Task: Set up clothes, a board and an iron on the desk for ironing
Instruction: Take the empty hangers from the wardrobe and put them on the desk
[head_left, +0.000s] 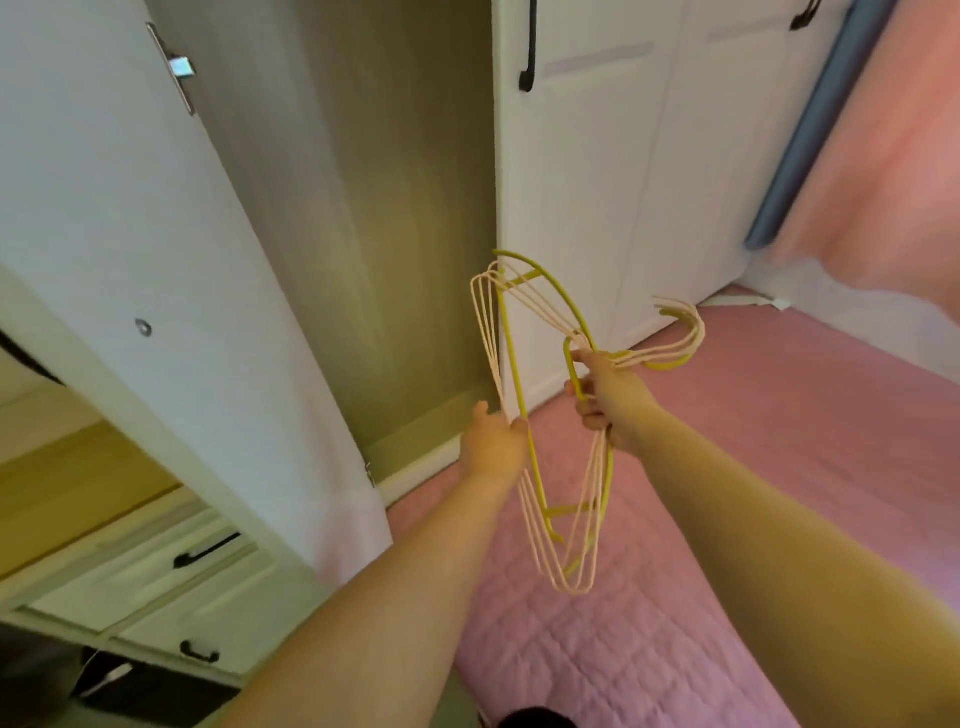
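While both bare arms reach forward over the pink quilted bed (779, 467), the right hand (608, 397) holds a bunch of empty clothes hangers (524, 395), several cream ones and one yellow-green, with its fingers curled round the necks just below the hooks, so this grip is pinching the bunch. Their hooks stick out to the right of that hand, and the long bottom bars run from up near the wardrobe down toward the near side of the bed. At the left, the left hand (493, 441) meets the bars of the hangers about halfway along, thumb on one side and fingers on the other; whether this grip truly clasps the bars or only touches them cannot be told, since the hand is seen from behind. Beyond the hands stands a white wardrobe (597, 156), its left door (130, 234) swung open toward the viewer, showing a bare greenish inside. Farther right its other doors are closed, with dark handles (529, 52). Low at the near left sit white drawers (171, 582) with black handles under a pale wooden top.
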